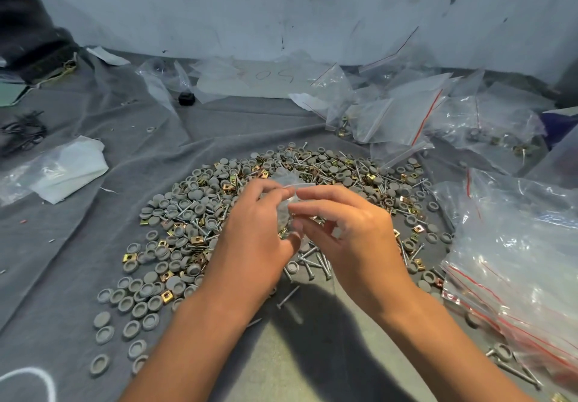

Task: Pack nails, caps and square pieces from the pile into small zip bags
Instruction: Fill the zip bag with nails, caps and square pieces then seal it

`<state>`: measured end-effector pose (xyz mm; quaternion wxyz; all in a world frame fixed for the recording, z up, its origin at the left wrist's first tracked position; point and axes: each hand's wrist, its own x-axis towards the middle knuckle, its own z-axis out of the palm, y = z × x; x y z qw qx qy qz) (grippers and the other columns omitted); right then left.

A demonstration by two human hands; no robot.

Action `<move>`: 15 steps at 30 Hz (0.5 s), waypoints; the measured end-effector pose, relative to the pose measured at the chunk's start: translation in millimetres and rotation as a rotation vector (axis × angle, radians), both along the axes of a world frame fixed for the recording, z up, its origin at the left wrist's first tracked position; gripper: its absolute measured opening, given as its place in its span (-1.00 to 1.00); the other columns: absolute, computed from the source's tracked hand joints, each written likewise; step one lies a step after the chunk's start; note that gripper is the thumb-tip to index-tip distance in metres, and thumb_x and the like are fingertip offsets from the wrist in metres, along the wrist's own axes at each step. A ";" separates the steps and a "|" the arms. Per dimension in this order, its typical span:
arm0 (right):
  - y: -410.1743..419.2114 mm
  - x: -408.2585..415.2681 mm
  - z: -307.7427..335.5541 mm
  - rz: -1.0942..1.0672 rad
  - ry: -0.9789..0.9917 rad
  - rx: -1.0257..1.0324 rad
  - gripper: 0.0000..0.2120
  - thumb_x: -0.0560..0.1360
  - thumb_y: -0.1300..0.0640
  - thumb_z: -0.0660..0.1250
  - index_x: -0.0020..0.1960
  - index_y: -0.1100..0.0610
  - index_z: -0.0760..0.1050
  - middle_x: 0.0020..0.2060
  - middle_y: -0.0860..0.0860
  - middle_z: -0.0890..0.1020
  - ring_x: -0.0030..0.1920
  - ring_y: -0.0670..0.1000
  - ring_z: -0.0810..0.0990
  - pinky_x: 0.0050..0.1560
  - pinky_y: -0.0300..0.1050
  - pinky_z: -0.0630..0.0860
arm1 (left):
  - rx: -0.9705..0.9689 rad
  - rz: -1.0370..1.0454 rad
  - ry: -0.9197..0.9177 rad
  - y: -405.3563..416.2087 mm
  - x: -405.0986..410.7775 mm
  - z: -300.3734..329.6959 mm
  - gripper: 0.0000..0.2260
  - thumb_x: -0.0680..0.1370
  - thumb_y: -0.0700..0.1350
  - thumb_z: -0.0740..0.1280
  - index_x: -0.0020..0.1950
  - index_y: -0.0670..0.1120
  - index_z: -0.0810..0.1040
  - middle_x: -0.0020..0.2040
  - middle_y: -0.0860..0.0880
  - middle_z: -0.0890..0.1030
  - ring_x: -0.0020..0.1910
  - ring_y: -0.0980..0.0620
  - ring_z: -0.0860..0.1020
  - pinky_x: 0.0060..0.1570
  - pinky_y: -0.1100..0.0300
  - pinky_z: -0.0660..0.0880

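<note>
two bare forearms reach up from the bottom of the frame and meet at the centre. the left hand (259,229) and the right hand (350,229) together hold a small zip bag (289,189) of clear plastic just above the pile (200,223). the fingers of the left hand (272,190) are curled, with thumb and forefinger pinching the bag's upper edge; the fingers of the right hand (316,197) are curled too and pinch the same edge from the other side, the lower fingers bent under the bag. what the bag holds is too blurred to tell.

under and around the hands the pile spreads across a grey cloth (62,261): round grey caps (137,306), long silver nails (287,297) and brass-coloured square pieces (167,297), all mixed. loose caps trail toward the lower left of the frame.

at the right edge lies a stack of clear bags with red zip lines (516,261). at the left sits a crumpled clear bag with white material inside (62,173). farther back, upper right, more zip bags (406,117) lie heaped, some with hardware inside. a small black object (186,98) sits near the top centre, in front of a stained pale wall (281,4).
</note>
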<state>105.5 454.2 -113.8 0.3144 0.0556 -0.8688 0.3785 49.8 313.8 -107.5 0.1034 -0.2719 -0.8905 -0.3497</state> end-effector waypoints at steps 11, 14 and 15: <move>4.4 3.6 -19.7 0.028 -0.370 0.083 -0.83 0.53 0.17 0.46 0.05 -0.04 0.57 -0.10 -0.21 0.60 -0.06 -0.23 0.55 -0.04 -0.34 0.48 | 0.006 0.067 -0.010 -6.8 -4.1 4.1 -0.46 0.40 -0.09 0.57 0.37 -0.01 0.54 0.16 0.15 0.45 0.02 0.26 0.39 0.04 0.44 0.33; -4.9 2.6 -28.2 0.072 -0.484 0.171 -0.75 0.54 0.08 0.43 0.15 -0.12 0.45 0.02 -0.21 0.58 0.03 -0.16 0.53 0.08 -0.09 0.53 | 0.006 0.089 -0.007 -8.6 -6.4 4.5 -0.48 0.42 -0.10 0.56 0.36 0.00 0.55 0.16 0.15 0.44 0.03 0.29 0.37 0.06 0.49 0.29; -8.3 2.7 -28.9 0.075 -0.505 0.184 -0.73 0.53 0.05 0.43 0.14 -0.13 0.42 0.04 -0.19 0.57 0.06 -0.11 0.52 0.08 -0.03 0.53 | 0.010 0.096 -0.007 -9.1 -6.7 4.7 -0.48 0.42 -0.10 0.56 0.37 0.00 0.55 0.15 0.16 0.44 0.01 0.30 0.36 0.05 0.53 0.29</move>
